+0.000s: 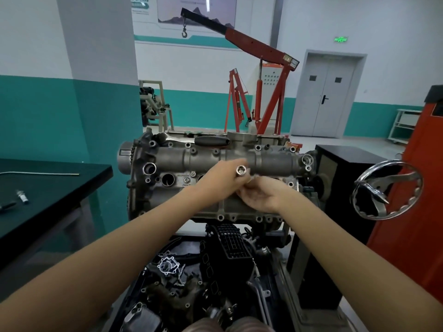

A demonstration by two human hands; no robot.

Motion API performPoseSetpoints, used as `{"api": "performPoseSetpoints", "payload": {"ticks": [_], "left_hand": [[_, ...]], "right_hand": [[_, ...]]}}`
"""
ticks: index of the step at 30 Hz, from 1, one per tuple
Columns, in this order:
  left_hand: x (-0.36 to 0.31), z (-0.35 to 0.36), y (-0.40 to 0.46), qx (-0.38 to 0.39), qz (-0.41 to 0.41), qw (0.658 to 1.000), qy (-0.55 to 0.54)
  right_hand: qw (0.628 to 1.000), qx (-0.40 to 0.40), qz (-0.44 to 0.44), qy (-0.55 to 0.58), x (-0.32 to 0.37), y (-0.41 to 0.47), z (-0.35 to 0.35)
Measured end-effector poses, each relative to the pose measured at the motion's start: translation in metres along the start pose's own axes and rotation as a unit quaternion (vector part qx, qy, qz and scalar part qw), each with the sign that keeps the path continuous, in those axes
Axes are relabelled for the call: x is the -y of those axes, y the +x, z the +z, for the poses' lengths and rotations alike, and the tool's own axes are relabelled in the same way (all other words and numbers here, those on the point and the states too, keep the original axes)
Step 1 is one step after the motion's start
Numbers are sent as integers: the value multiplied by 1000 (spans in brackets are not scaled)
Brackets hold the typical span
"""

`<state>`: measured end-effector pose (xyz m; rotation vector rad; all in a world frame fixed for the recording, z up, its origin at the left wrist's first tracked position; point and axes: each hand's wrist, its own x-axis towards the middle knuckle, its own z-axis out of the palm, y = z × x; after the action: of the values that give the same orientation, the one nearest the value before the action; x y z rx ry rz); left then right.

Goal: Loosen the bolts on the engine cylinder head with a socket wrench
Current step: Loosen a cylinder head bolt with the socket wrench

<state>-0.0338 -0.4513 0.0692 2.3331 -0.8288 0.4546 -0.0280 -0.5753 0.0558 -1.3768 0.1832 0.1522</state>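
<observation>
The grey engine cylinder head (167, 161) sits on a stand in front of me, with bolts along its upper and lower edges. Above its middle, my left hand (223, 173) grips a silver socket (241, 170) whose open end faces me. My right hand (261, 195) is just below and right of it, palm up, with its fingertips pinching something small under the socket; what it is stays hidden. A black-handled tool (211, 140) lies on the far top edge of the head.
A chrome handwheel (386, 190) juts out at the right beside a black box (347, 168). A dark workbench (48, 188) with small parts stands at the left. Engine parts fill a tray (191, 271) below. A red engine hoist (263, 92) stands behind.
</observation>
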Motion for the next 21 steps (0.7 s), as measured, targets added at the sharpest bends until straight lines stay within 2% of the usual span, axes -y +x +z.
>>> {"api": "performPoseSetpoints", "payload": {"ticks": [1, 2, 3, 4, 6, 7, 10, 12, 14, 15, 18, 21], "left_hand": [[7, 8, 2, 7, -20, 1000, -14], [12, 16, 3, 6, -32, 999, -13], [13, 23, 5, 2, -42, 999, -11], [13, 27, 6, -2, -48, 999, -11], [15, 28, 7, 0, -50, 999, -19], [16, 26, 6, 9, -50, 999, -19], [25, 21, -10, 18, 16, 998, 59], [27, 18, -23, -49, 103, 990, 85], [25, 14, -27, -102, 163, 980, 48], [23, 12, -26, -102, 170, 980, 27], [16, 10, -19, -85, 159, 983, -23], [16, 14, -17, -109, 167, 980, -24]], "right_hand": [[998, -2, -36, -53, -4, 3, -4], [976, -47, -107, -181, -8, 4, -12], [929, -83, -196, -303, -10, 6, -17], [863, -91, -270, -418, -12, 7, -21], [746, -60, -344, -567, -14, 13, -25], [719, -56, -361, -592, -16, 18, -26], [695, -87, -396, -594, -16, 24, -24], [630, -125, -485, -593, -17, 27, -25], [566, -152, -553, -592, -19, 29, -26], [556, -146, -569, -588, -20, 31, -27], [571, -125, -569, -579, -23, 34, -28], [575, -133, -562, -579, -23, 34, -27]]}}
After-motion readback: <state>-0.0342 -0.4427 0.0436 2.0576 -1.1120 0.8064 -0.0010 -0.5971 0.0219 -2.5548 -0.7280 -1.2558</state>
